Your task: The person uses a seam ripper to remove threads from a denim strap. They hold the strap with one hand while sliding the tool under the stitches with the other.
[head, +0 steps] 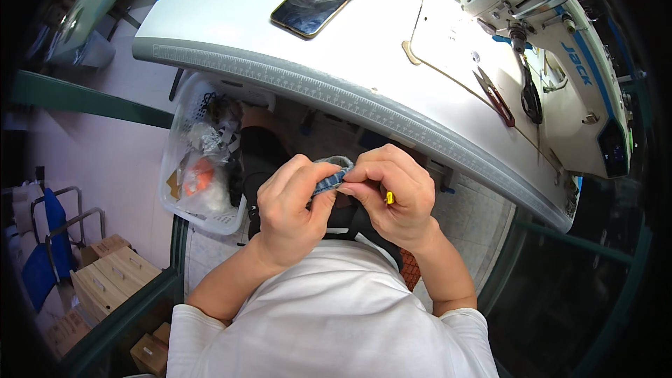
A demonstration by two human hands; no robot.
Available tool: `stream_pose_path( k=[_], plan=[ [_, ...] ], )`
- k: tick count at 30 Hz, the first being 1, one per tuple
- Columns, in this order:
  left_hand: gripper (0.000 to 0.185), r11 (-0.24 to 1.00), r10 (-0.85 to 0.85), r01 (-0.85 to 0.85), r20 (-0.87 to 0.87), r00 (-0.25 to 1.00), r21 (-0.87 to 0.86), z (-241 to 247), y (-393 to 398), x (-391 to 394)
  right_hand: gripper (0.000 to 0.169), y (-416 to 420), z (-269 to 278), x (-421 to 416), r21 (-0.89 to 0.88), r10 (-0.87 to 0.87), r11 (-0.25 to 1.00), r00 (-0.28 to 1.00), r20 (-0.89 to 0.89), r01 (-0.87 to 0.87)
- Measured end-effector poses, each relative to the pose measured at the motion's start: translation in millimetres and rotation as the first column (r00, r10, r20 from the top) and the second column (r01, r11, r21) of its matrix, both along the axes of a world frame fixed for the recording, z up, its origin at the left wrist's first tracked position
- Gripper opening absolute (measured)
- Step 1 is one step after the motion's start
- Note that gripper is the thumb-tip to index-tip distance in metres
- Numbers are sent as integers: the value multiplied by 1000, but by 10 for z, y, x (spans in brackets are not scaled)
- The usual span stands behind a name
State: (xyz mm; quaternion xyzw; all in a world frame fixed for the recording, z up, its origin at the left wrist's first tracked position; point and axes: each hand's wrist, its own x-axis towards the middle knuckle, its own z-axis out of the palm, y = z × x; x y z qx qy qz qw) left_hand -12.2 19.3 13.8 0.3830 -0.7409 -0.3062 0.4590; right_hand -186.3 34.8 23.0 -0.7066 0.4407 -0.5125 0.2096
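Observation:
A small loop of blue denim (328, 184) is held above my lap, in front of the table edge. My left hand (294, 202) pinches its left side between thumb and fingers. At its right side, the thumb and forefinger of my right hand (396, 191) grip the cloth. A small yellow tool (389, 198), perhaps a seam ripper, is tucked in the curled fingers of my right hand; most of it is hidden. The far side of the loop shows a paler grey-blue face.
A white Jack sewing machine (572, 63) stands on the white table (226, 10) at right. Near it lie red-handled scissors (496, 97) and black-handled scissors (531, 94). A smartphone (320, 0) rests at the back. Left of my legs, a white plastic basket (170, 178) holds bags and scraps.

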Motion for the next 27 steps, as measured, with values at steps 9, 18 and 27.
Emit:
stream_pose_path(
  k=[9,18,27],
  plan=[
    [16,991,8,-9,9,1000,131,30,21,54,16,26,-124,-40,51,-1,999,997,80,-3],
    [5,933,-10,61,-142,990,356,-16,36,36,20,96,-52,-166,364,-62,918,849,524,-158],
    [12,984,-49,52,-26,998,168,35,3,33,31,-50,112,-83,140,163,975,984,66,-171]
  ],
)
